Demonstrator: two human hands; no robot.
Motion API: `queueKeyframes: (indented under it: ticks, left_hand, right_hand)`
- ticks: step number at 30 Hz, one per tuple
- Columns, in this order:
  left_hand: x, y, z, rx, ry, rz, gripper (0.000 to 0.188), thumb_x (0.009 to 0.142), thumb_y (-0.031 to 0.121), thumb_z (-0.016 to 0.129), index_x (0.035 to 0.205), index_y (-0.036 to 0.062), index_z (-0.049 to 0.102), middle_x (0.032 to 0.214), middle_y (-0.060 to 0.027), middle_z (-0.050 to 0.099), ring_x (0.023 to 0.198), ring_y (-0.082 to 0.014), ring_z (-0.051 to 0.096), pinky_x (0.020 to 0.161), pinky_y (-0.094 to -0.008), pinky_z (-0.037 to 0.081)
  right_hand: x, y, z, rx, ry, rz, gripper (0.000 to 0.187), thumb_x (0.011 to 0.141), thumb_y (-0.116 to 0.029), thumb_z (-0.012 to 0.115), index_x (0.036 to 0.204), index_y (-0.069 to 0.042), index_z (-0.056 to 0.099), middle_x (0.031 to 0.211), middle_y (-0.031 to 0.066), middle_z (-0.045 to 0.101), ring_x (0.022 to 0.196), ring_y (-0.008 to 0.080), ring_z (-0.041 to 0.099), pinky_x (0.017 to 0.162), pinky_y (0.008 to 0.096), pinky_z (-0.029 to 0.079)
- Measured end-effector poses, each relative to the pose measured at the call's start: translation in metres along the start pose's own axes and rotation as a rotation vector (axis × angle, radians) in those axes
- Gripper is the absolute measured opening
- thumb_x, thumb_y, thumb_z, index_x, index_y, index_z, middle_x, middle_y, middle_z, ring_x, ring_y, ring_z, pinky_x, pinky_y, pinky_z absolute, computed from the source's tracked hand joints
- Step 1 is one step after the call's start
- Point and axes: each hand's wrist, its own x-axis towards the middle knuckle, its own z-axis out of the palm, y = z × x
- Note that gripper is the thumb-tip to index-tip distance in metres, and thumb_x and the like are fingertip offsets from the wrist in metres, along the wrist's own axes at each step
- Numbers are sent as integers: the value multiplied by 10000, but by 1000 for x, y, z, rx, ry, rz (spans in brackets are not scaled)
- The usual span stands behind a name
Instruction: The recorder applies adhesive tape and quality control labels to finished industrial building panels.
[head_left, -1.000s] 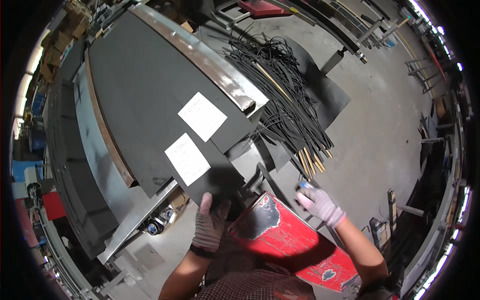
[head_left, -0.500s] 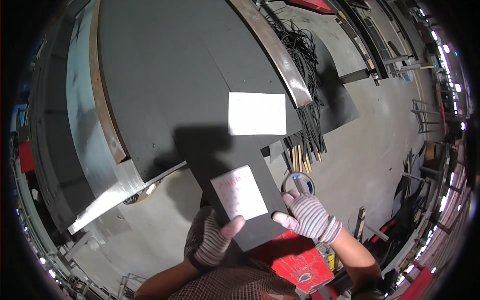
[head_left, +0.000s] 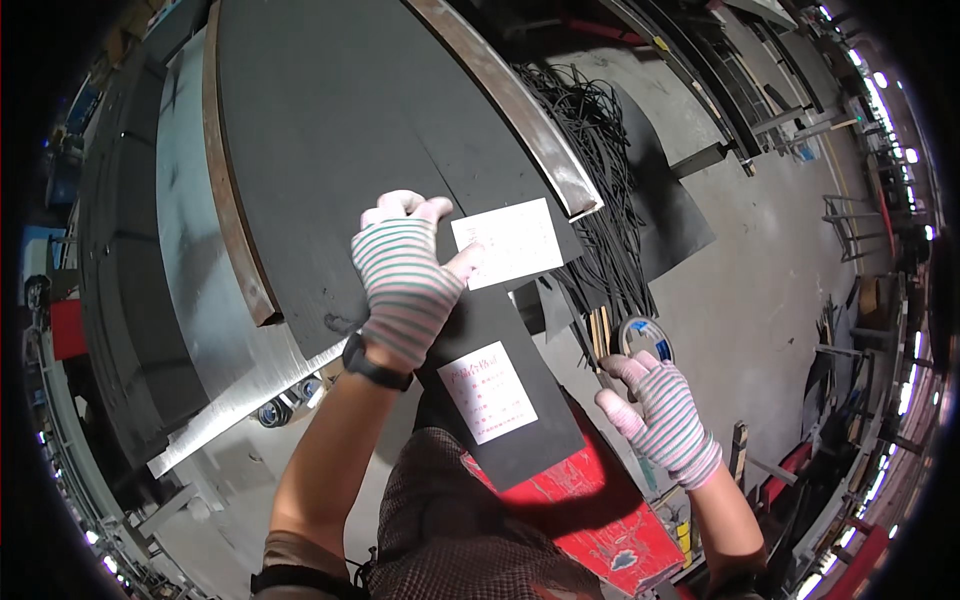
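My left hand (head_left: 405, 285), in a striped knit glove, reaches over the black sheet stack. Its thumb lies on the left edge of a white printed paper (head_left: 515, 240); the other fingers are bent, apart from the thumb, beside the paper. A second white paper with red print (head_left: 488, 393) rests on a narrow black strip (head_left: 520, 345) that sticks out toward me. At the right, my gloved right hand (head_left: 665, 420) has its fingers at the lower rim of a tape roll (head_left: 668, 338) with blue inside its ring, and appears to hold it; part of the grip is hidden.
Long metal bars (head_left: 235, 200) lie along both sides of the black stack (head_left: 330, 130). Tangled black strips (head_left: 590, 130) hang beyond its right side. A worn red surface (head_left: 620, 530) stands below the strip. A metal table edge (head_left: 230, 415) juts out at the left.
My left hand has moved from the near strip up to the far paper, which is now tilted. My right hand has left the strip's edge and shifted right, along with the tape roll.
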Motion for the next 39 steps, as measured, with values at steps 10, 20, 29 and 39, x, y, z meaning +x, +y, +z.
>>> queueKeyframes:
  ticks: [10, 20, 29, 39]
  left_hand:
    - [29, 2, 12, -104, 13, 159, 172, 655, 188, 834, 790, 143, 737, 965, -65, 613, 942, -292, 575, 842, -418, 499]
    - [-51, 50, -54, -883, -436, -223, 469, 688, 170, 920, 986, 106, 563, 907, 36, 583, 728, -51, 540, 664, -220, 474]
    - [-200, 64, -83, -1327, -668, -749, 210, 768, 69, 829, 919, 56, 683, 846, -33, 667, 777, -120, 651, 721, -287, 539]
    - [-271, -50, 44, -1390, -276, -760, 131, 750, 76, 788, 768, 60, 659, 942, -27, 611, 902, -172, 601, 806, -328, 515]
  right_hand:
    - [-26, 32, 8, 154, 49, 185, 244, 891, -207, 662, 1068, -40, 676, 838, 161, 626, 776, 374, 615, 735, 447, 475]
    - [-5, -9, -31, 272, -8, -92, 201, 923, -157, 656, 1116, -107, 680, 852, 79, 633, 729, 280, 646, 662, 332, 523]
    - [-1, -104, -24, -235, -545, -588, 376, 885, -214, 602, 1255, -156, 566, 1039, 52, 596, 760, 196, 661, 708, 336, 544]
    - [67, 107, 46, 398, -385, 16, 280, 772, -340, 849, 802, -82, 744, 674, 20, 638, 635, 117, 607, 706, 275, 503]
